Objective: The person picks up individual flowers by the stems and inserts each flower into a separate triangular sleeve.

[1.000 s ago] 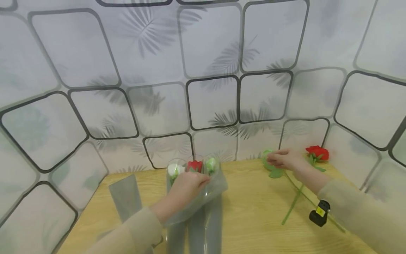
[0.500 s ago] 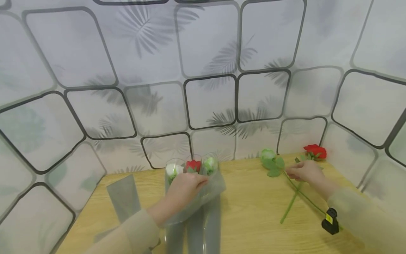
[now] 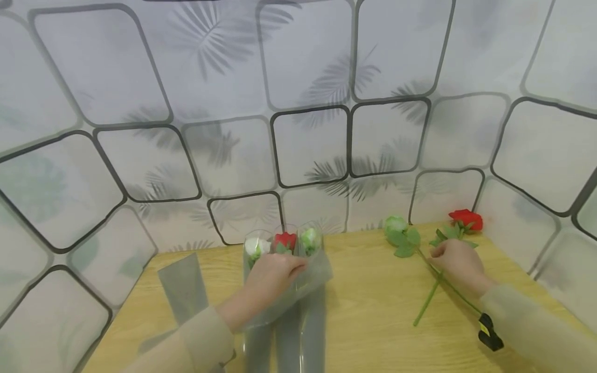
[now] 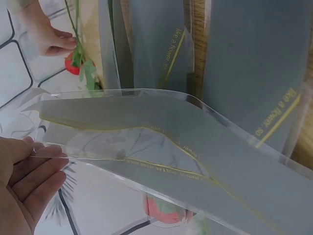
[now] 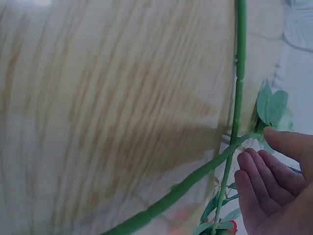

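Note:
My left hand [image 3: 275,272] pinches the edge of a clear and grey flower sleeve [image 4: 146,112] between thumb and forefinger, its other fingers loosely bent. Behind that sleeve's edge lie a white rose [image 3: 256,247], a red rose [image 3: 285,241] and a pale green rose [image 3: 309,240], each in a sleeve. At the right, my right hand [image 3: 459,264] has thumb and fingertips around the green stem [image 5: 249,138] of a whitish-green rose [image 3: 396,225], just below its leaves. This stem crosses that of a loose red rose [image 3: 466,220], whose head lies beyond the hand.
More grey sleeves [image 3: 184,287] lie at the left on the wooden table [image 3: 368,305]. A patterned curtain [image 3: 312,150] hangs along the back and sides. A black wrist camera [image 3: 489,334] sits below the right sleeve cuff.
My right hand has moved right and down from over the whitish-green rose's head to its stem, its fingers closing there. My left hand has kept its place on the sleeve.

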`<act>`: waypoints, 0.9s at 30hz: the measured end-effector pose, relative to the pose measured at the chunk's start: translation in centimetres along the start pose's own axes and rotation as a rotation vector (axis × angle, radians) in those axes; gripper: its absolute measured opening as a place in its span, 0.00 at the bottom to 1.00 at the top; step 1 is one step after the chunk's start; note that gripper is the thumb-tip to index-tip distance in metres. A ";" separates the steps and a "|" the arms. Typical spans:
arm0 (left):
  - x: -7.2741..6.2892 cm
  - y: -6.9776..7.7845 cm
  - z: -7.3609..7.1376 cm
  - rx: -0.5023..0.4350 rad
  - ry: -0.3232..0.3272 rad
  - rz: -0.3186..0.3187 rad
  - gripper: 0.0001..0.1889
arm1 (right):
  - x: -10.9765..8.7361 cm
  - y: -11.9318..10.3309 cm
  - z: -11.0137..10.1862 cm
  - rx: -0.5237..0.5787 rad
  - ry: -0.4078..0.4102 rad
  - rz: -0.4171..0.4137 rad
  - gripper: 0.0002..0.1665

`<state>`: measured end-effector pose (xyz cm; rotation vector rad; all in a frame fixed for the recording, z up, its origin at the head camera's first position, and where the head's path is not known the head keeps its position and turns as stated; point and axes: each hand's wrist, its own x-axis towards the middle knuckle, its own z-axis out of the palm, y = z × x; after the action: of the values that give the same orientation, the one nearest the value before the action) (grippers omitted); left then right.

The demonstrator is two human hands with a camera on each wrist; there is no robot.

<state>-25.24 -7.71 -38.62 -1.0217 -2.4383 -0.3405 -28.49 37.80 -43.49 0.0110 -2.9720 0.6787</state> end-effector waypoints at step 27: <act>0.0 0.5 -0.6 0.030 -0.045 0.004 0.03 | 3.8 -1.9 0.8 -0.149 -0.147 0.087 0.15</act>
<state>-24.67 -7.56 -38.11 -1.0323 -2.4734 -0.2810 -32.27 35.78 -42.98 -0.0833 -3.1731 0.4826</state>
